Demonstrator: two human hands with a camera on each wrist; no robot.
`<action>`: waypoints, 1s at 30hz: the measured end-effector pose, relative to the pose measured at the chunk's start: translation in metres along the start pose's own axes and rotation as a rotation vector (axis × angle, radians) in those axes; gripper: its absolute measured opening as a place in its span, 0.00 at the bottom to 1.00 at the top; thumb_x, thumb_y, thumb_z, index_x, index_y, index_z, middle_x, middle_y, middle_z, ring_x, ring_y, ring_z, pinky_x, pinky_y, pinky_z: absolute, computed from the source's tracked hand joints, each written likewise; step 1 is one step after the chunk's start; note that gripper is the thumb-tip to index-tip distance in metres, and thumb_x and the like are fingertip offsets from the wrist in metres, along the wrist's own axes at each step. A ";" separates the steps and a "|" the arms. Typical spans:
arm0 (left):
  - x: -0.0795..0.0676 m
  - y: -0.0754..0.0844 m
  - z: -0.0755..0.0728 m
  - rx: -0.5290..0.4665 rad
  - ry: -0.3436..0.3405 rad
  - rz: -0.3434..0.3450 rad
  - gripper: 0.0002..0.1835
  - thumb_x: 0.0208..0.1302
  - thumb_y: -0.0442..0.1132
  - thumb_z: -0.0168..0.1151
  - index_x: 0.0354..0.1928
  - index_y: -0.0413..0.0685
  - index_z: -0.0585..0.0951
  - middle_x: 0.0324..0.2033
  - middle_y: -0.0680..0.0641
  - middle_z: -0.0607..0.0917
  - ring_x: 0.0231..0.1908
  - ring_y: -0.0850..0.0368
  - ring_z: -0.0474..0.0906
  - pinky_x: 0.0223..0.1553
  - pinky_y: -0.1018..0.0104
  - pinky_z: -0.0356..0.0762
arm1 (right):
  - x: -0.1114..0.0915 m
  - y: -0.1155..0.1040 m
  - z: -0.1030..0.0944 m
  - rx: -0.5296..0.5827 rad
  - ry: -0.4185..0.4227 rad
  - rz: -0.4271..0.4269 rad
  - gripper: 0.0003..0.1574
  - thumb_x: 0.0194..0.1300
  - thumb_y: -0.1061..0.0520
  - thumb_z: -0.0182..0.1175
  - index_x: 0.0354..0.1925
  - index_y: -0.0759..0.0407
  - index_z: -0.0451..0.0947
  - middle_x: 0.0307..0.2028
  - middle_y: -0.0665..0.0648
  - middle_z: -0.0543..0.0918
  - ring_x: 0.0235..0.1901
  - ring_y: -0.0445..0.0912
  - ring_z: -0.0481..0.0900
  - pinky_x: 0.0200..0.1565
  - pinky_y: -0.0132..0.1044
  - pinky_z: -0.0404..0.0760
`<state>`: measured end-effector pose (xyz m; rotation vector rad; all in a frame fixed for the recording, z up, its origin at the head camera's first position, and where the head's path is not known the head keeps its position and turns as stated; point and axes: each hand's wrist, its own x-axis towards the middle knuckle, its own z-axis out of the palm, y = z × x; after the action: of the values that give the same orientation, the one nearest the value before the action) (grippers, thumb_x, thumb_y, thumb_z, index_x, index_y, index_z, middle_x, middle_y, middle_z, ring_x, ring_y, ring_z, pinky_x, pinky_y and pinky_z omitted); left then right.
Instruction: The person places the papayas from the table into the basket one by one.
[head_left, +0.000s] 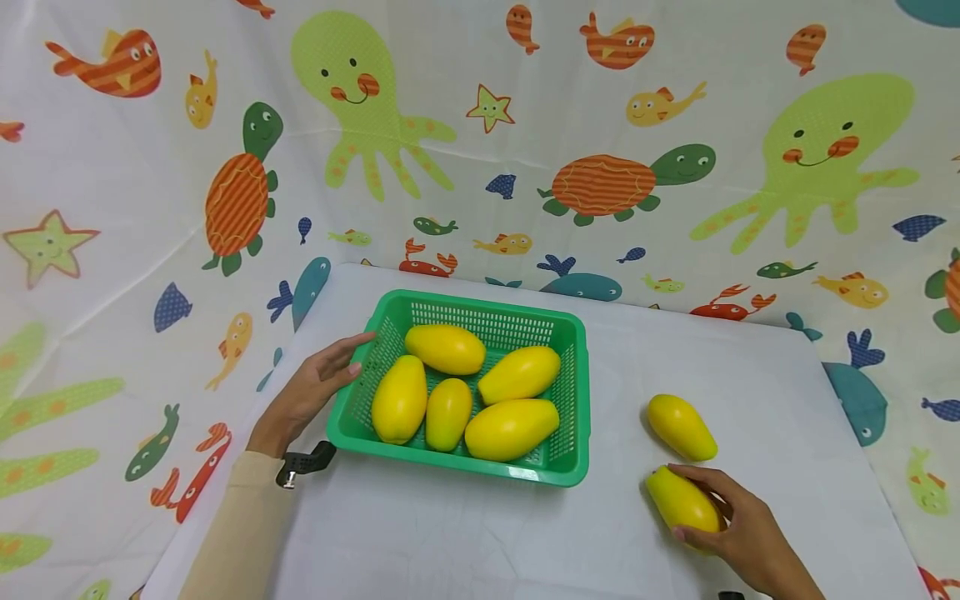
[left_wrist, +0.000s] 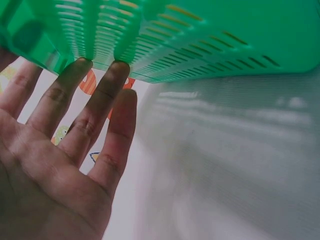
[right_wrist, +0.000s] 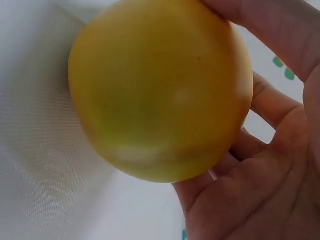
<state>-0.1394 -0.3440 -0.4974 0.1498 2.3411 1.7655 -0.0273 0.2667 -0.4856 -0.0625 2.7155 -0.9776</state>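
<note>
A green plastic basket [head_left: 457, 467] with slotted walls stands on the white cloth, and several yellow papayas [head_left: 512, 429] lie inside it. My left hand [head_left: 315, 387] is at the basket's left side. In the left wrist view its fingers [left_wrist: 97, 102] are extended, with the fingertips right at the slotted wall. To the right of the basket, my right hand [head_left: 731, 521] grips another papaya [head_left: 682, 500], thumb on the near side and fingers round the far side. The right wrist view shows the rounded end of this papaya [right_wrist: 160, 95] against the palm.
One loose papaya [head_left: 682, 427] lies on the cloth just beyond my right hand. White cloth [head_left: 420, 533] covers the surface. A curtain [head_left: 480, 167] printed with sea animals rises behind and along the sides. A black strap mount [head_left: 303, 462] is on my left wrist.
</note>
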 end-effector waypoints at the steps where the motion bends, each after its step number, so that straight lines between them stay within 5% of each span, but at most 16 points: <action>1: 0.000 0.000 0.000 -0.002 -0.001 0.001 0.26 0.75 0.48 0.55 0.72 0.71 0.66 0.76 0.61 0.59 0.78 0.48 0.47 0.71 0.27 0.45 | 0.000 0.000 0.000 -0.002 -0.005 0.002 0.51 0.44 0.39 0.79 0.66 0.37 0.70 0.63 0.47 0.77 0.52 0.19 0.65 0.58 0.47 0.79; 9: -0.001 0.000 0.000 -0.003 -0.004 0.001 0.27 0.75 0.47 0.55 0.72 0.71 0.66 0.76 0.61 0.58 0.79 0.48 0.46 0.71 0.26 0.45 | 0.004 -0.003 0.004 -0.038 -0.013 0.034 0.53 0.42 0.36 0.79 0.66 0.36 0.70 0.63 0.49 0.77 0.54 0.39 0.75 0.55 0.42 0.83; 19: -0.001 0.003 0.000 -0.006 0.007 -0.004 0.27 0.74 0.47 0.56 0.72 0.70 0.66 0.76 0.60 0.59 0.78 0.47 0.49 0.71 0.27 0.47 | 0.012 -0.024 0.000 -0.021 0.067 -0.098 0.51 0.44 0.41 0.79 0.66 0.45 0.73 0.60 0.50 0.80 0.50 0.32 0.75 0.52 0.45 0.85; 30: -0.001 0.001 -0.001 0.001 0.010 -0.019 0.27 0.74 0.49 0.56 0.72 0.73 0.66 0.76 0.61 0.59 0.78 0.47 0.49 0.71 0.27 0.46 | 0.021 -0.053 -0.009 -0.017 0.130 -0.167 0.51 0.44 0.40 0.80 0.66 0.45 0.71 0.61 0.54 0.77 0.53 0.49 0.76 0.53 0.51 0.83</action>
<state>-0.1381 -0.3447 -0.4963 0.1180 2.3424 1.7604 -0.0520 0.2287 -0.4495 -0.2409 2.8757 -1.0374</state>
